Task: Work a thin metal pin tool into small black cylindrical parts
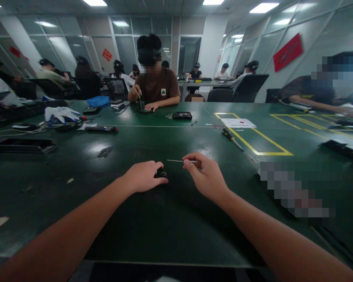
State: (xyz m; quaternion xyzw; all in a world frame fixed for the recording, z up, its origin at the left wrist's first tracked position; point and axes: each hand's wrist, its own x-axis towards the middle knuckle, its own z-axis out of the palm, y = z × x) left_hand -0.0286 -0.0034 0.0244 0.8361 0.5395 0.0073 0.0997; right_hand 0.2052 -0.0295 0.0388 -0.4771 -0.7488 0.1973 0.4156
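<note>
My left hand (pixel 145 176) rests low over the green table, its thumb and fingers curved around a small dark part (pixel 163 174) with a round face. Much of that part is hidden behind the fingers. Just to the right, my right hand (pixel 207 172) is closed in a pinch on a slim metal tool (pixel 175 160). The tool's thin shaft points left, above and slightly apart from the dark part. Its rear end is mostly covered by my fingers, so its exact kind does not show.
A yellow-and-black screwdriver (pixel 233 139) lies beyond my right hand, near a white paper (pixel 238 123). White gloves (pixel 61 114), a blue basket (pixel 98 101) and a black device (pixel 182 115) are further back. A co-worker (pixel 160 84) sits opposite; a blurred object (pixel 294 192) lies right.
</note>
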